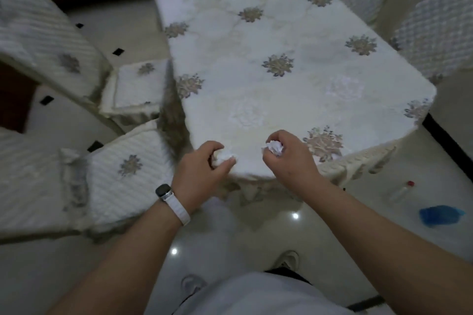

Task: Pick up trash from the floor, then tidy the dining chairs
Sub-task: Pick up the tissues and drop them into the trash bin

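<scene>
White paper wad (225, 157) gripped in your L hand (202, 170), crumpled paper ball (275, 148) clamped in your R hand (290, 160), both over counter (256, 46) edge.

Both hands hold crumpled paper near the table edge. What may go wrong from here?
1. The left hand and right hand each grip a crumpled white paper ball, so neither is free for the small clear red-capped bottle and crumpled blue plastic piece on the floor; these may be forgotten.
2. A ball put near the edge of the white flowered tablecloth might roll off.
</scene>
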### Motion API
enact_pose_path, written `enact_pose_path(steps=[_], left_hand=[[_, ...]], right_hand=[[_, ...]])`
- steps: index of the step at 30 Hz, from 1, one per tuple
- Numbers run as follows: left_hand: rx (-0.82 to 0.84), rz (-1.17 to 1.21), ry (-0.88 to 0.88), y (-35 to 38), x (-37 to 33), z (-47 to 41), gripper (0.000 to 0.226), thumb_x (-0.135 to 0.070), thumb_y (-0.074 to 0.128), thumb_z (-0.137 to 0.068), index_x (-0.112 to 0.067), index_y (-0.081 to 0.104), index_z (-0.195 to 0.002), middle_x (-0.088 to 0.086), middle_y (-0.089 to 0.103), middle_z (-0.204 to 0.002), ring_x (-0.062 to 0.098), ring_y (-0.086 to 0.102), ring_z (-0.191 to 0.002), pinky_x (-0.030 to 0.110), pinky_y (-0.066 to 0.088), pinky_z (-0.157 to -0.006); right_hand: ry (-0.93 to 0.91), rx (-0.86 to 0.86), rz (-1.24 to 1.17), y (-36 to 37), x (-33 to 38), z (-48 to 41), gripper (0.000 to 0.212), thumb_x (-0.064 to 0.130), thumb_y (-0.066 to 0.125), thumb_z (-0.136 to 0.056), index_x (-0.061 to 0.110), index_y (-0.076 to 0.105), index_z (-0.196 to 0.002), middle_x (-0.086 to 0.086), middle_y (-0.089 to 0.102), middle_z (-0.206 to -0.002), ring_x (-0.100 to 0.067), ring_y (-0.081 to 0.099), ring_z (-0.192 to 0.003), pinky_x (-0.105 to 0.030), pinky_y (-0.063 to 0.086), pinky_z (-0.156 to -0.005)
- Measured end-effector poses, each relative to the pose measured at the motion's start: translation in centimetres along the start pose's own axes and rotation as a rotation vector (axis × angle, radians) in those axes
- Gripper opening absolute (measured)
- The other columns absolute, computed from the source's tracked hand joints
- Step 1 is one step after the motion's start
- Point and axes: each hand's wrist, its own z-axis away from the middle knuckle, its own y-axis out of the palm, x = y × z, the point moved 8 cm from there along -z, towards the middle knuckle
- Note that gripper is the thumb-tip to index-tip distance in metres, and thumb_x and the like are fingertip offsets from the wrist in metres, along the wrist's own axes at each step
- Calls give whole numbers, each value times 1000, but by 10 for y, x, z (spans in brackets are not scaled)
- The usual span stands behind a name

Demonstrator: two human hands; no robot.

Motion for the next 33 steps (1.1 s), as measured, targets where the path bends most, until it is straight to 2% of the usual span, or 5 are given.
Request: enact_pose_path(steps=[7, 12, 20, 29, 33], left_hand=[[-161, 85, -108, -130, 126, 54, 17, -34, 74, -83, -34, 62, -95, -23, 61, -78, -12, 56, -76, 5, 38, -63], [-270, 121, -208, -203, 213, 90, 29, -40, 72, -84, -26, 66, -109, -7, 67, -90, 5, 59, -79, 27, 50, -71], [-468, 194, -380, -314, 307, 155, 32, -45, 69, -85, -28, 65, -111, -8, 67, -90, 9, 63, -82, 35, 54, -74], [-672, 216, -585, -389, 404, 223, 33, -48, 66, -84, -28, 65, -109, -12, 69, -95, 5, 65, -87, 36, 56, -75], [-730, 197, -654, -426, 444, 229, 26, -43, 68, -85, -28, 65, -106, -15, 68, -93, 2, 64, -83, 25, 52, -67]], right_hand=[[-149, 138, 78, 146, 129, 16, 7, 19, 62, -84, 19, 59, -90, 3, 61, -89, -15, 54, -82, -28, 40, -70], [-282, 196, 118, 240, 218, 33, 8, 19, 64, -84, 22, 59, -89, 7, 56, -83, -8, 48, -74, -23, 30, -64], [-405, 418, 101, 366, 332, 69, 10, 24, 63, -87, 28, 57, -93, 18, 59, -85, -6, 57, -79, -22, 40, -67], [-557, 670, 123, 503, 413, 100, 11, 26, 63, -87, 28, 57, -95, 10, 62, -95, -11, 57, -87, -27, 42, -75], [-632, 728, 127, 560, 454, 95, 13, 26, 63, -88, 27, 58, -100, 11, 60, -94, -8, 58, -76, -26, 40, -68]])
